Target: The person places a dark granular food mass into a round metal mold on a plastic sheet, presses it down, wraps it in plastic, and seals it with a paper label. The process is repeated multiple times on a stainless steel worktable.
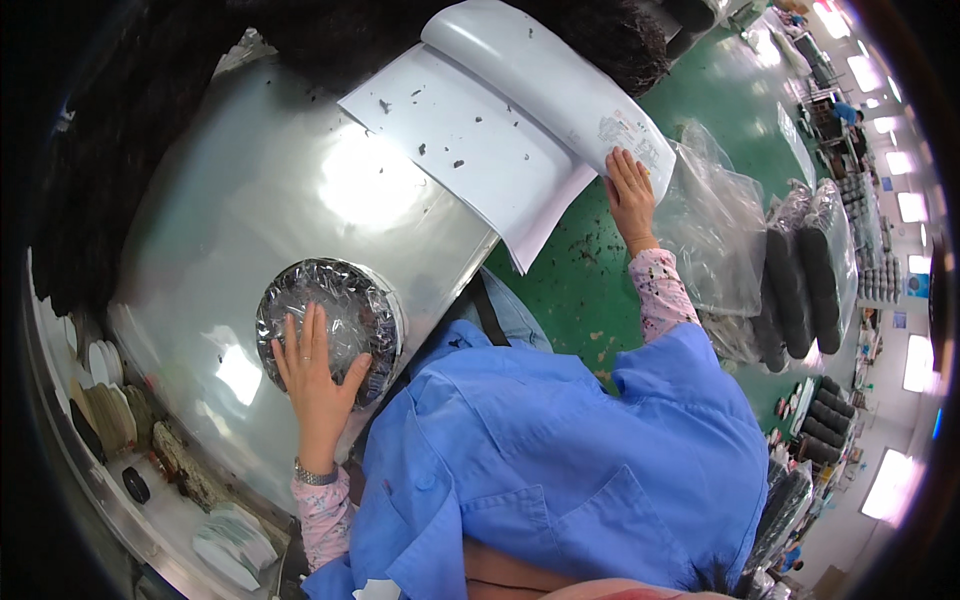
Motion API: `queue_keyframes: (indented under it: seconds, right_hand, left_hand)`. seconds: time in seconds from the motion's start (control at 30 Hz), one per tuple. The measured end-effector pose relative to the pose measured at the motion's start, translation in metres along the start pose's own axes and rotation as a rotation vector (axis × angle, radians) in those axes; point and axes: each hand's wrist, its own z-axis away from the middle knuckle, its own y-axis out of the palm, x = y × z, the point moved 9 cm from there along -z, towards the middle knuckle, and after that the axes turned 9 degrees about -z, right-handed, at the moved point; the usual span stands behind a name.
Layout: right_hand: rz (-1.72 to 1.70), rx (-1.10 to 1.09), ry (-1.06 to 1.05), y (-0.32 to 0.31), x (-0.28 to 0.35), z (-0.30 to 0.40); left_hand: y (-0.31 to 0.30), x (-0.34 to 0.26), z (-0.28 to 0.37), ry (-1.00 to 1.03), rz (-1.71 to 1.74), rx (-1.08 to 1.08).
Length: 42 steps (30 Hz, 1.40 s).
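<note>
My left hand lies with fingers spread on a round, dark-rimmed bundle covered in crinkled clear plastic. The bundle rests near the front edge of a shiny metallic-looking table. A watch and a ring are on this hand. My right hand lies flat, fingers close together, over the edge of a curled white sheet that bears printing. Whether its thumb pinches the sheet from below is hard to see. Under the curl, more white sheets carry small dark scraps and overhang the table's right edge.
Dark fibrous material is heaped along the left and back. Pale discs and a black ring lie on a lower-left shelf. Clear plastic bags and wrapped dark rolls stand right on green floor. A distant person is visible.
</note>
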Motion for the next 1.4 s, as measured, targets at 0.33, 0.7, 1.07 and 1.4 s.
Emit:
queue_keyframes:
  seconds: [0.33, 0.7, 1.07, 1.4]
  right_hand:
    - [-0.353, -0.033, 0.155, -0.008, -0.026, -0.008]
    - [-0.841, -0.397, 0.687, -0.138, -0.093, -0.049]
    - [-1.097, 0.56, -0.613, -0.027, 0.435, -0.029]
    - [-0.834, 0.743, -0.656, -0.02, 0.454, -0.021]
  left_hand:
    - [0.0, 0.001, -0.001, 0.006, -0.014, 0.019]
    - [-0.003, 0.007, 0.002, -0.013, 0.017, -0.03]
    - [0.014, 0.031, 0.031, -0.076, 0.371, -0.158]
    - [0.009, 0.032, 0.033, -0.068, 0.326, -0.265]
